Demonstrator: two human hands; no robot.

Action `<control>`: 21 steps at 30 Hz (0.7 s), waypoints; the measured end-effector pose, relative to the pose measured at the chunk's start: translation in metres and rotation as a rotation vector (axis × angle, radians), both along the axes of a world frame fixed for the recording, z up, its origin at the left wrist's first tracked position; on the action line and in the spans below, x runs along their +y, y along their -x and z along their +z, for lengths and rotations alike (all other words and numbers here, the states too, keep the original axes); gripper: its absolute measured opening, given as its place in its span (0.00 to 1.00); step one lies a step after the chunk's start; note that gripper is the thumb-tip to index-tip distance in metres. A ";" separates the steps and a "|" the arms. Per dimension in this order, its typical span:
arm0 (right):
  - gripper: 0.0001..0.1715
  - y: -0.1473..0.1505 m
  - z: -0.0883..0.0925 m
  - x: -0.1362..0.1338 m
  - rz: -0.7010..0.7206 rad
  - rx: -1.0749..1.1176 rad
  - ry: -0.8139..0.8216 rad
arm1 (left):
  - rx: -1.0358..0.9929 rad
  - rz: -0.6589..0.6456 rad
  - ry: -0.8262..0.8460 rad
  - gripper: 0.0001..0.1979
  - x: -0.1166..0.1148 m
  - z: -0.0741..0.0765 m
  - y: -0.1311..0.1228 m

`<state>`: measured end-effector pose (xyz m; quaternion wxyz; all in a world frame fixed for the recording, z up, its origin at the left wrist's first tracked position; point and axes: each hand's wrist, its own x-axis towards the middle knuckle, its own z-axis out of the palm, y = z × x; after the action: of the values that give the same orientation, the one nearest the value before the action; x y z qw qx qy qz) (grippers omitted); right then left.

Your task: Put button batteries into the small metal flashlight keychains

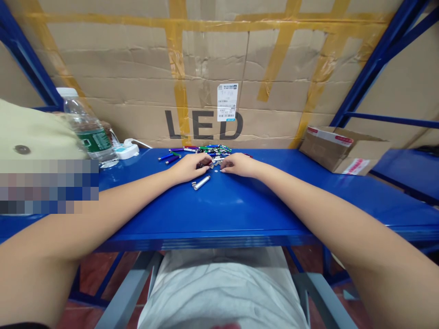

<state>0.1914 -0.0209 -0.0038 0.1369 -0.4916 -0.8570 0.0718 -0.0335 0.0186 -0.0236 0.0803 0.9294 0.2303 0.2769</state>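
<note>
Both left hand and right hand curled, fingers over loose pens, can't tell if I'm pinching; a bump could roll the silver tube off the counter.

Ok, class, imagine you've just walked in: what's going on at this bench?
A person at a blue metal bench has both bare hands at a scattered pile of slim coloured tubes. The left hand and right hand nearly meet, with small silver pieces between them; whether either hand holds anything can't be told. A loose silver tube lies just beside the left hand. A water bottle, a power strip and a cardboard box sit further along the bench.
</note>
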 end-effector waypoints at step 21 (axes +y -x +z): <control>0.08 0.001 0.001 0.000 -0.037 0.083 0.146 | 0.044 -0.012 -0.074 0.08 -0.001 0.002 0.000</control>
<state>0.1906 -0.0209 -0.0030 0.1377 -0.5127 -0.8337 0.1517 -0.0338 0.0174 -0.0219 0.0424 0.9390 0.2159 0.2642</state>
